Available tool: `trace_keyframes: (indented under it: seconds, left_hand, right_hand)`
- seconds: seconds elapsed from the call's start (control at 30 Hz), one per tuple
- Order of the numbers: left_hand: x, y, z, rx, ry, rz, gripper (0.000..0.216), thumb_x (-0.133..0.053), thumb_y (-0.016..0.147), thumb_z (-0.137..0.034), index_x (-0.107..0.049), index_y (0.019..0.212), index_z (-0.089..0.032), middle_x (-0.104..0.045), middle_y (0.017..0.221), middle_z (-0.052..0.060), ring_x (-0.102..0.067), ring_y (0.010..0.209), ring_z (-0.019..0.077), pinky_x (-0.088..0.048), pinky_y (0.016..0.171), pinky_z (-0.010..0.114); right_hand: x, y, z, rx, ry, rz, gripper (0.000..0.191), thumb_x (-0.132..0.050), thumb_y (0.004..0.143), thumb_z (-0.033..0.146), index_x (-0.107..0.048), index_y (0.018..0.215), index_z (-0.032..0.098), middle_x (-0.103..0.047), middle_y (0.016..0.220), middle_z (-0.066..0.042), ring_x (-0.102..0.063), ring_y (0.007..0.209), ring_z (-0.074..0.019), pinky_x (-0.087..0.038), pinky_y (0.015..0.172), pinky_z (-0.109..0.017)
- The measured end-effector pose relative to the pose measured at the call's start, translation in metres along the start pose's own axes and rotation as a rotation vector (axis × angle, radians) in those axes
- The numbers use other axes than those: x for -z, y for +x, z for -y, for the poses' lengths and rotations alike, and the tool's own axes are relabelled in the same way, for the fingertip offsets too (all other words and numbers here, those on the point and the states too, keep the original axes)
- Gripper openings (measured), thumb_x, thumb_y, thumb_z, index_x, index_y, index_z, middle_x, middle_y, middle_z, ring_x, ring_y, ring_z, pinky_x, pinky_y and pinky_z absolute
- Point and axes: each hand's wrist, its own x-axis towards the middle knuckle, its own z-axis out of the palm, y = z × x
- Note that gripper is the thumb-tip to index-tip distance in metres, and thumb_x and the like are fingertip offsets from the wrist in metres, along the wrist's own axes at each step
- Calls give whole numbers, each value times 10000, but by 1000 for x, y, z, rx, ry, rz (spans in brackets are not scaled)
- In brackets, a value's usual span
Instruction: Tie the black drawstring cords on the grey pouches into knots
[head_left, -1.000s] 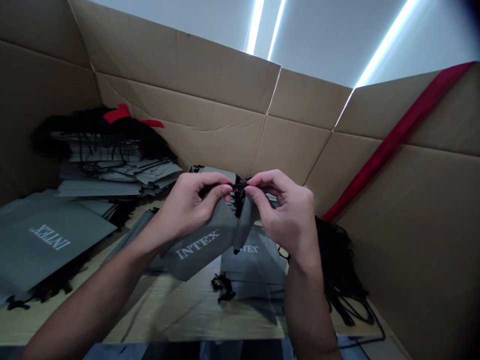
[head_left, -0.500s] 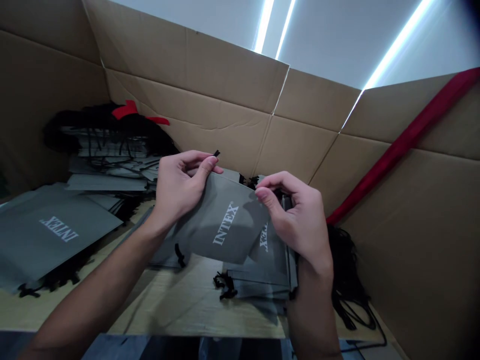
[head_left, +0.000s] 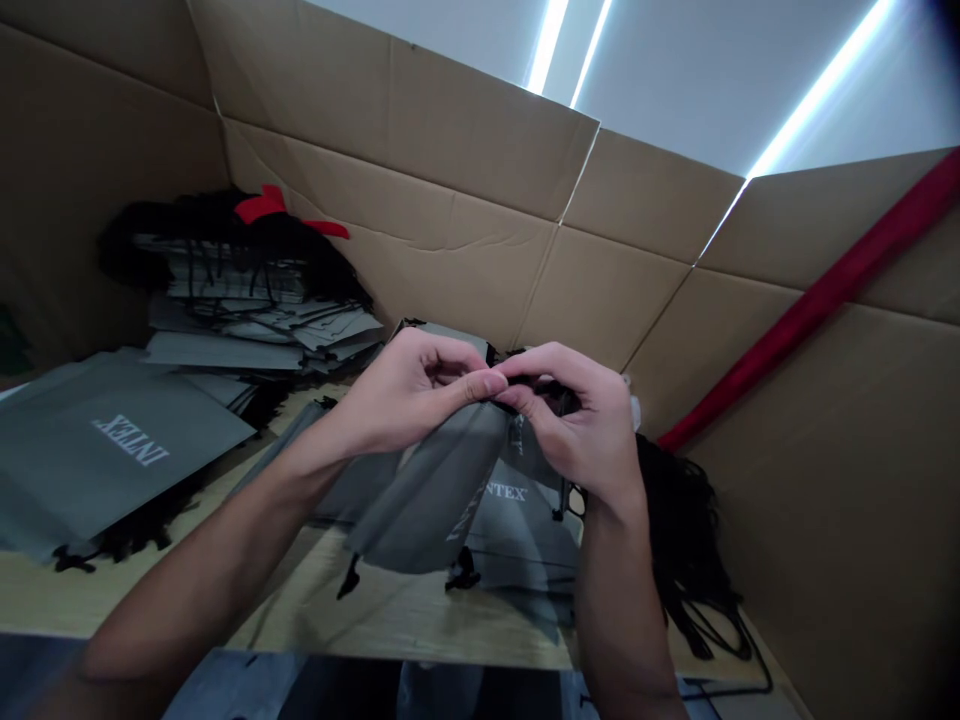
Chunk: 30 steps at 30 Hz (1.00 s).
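Observation:
Between my two hands hangs a grey drawstring pouch (head_left: 435, 490) with white INTEX lettering, creased and partly folded. My left hand (head_left: 427, 390) pinches its upper edge with thumb and forefinger. Right beside it, fingertips touching, my right hand (head_left: 566, 410) pinches the same edge; the exact spot and any cord there are hidden by the fingers. A black knotted cord end (head_left: 349, 577) dangles at the pouch's lower left corner. Beneath and behind it lies a stack of similar grey pouches (head_left: 517, 535) on the wooden table.
At the left, a grey INTEX pouch pile (head_left: 127, 440) lies before a taller stack (head_left: 232, 270) topped with black cords and a red strip (head_left: 262, 205). Black cords (head_left: 679, 550) hang at the right. Cardboard walls (head_left: 465, 190) enclose the table (head_left: 360, 625); a red band (head_left: 817, 300) crosses the right wall.
My hands have come together at the pouch's top edge. The pouch, held spread before, now bunches and hangs lower. The view has shifted slightly.

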Motion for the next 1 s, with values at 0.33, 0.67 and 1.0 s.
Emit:
trace_keyframes:
  seconds: [0.33, 0.67, 1.0]
  left_hand:
    - [5, -13, -8, -148, 184, 263, 381, -644, 1105, -480, -812, 919, -193, -601, 733, 28, -465, 659, 173, -391, 598, 304]
    - [16, 1, 7, 5, 207, -59, 361, -739, 989, -466, -829, 803, -169, -535, 574, -23, -394, 469, 106, -269, 454, 258]
    - [24, 1, 7, 130, 58, -612, 175, -793, 927, -309, -663, 878, -202, -753, 701, 23, -744, 548, 225, -548, 490, 291]
  right_hand:
    - [9, -1, -15, -192, 427, 242, 391, -881, 952, 585, -775, 1011, 214, -754, 864, -25, -685, 663, -151, -565, 600, -265]
    - [-1, 6, -5, -211, 261, -70, 279, -928, 945, 434, -768, 1065, 240, -698, 865, 12, -597, 708, -131, -459, 597, -245]
    - [-23, -8, 1, -120, -244, 270, 305, -897, 916, 316, -739, 1145, 193, -788, 1092, -75, -697, 930, -234, -536, 799, -350]
